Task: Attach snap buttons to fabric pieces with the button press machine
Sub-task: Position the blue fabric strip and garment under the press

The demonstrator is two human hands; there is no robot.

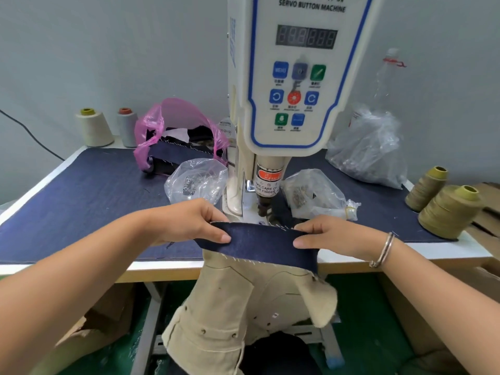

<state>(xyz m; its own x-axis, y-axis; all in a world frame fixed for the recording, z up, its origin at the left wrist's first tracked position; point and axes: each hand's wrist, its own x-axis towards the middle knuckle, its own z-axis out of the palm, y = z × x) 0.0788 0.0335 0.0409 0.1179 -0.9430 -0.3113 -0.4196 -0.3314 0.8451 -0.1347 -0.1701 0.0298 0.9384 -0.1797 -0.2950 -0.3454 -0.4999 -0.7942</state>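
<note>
A dark navy fabric strip (259, 243) with white stitches along its edges is held flat just in front of the button press machine (292, 77). My left hand (194, 223) pinches its left end, thumb on top. My right hand (330, 235) pinches its right end, a bracelet on that wrist. The machine's press head (266, 193), with a finger warning label, stands just behind the strip. A beige garment (243, 307) with several snaps hangs below the strip, over the table's front edge.
Two clear bags of snap parts (197, 180) (311, 196) flank the press head. A pink bag with dark fabric pieces (178, 136) sits behind left, a large clear bag (370, 147) behind right. Thread cones stand at the back left (94, 127) and right edge (449, 212).
</note>
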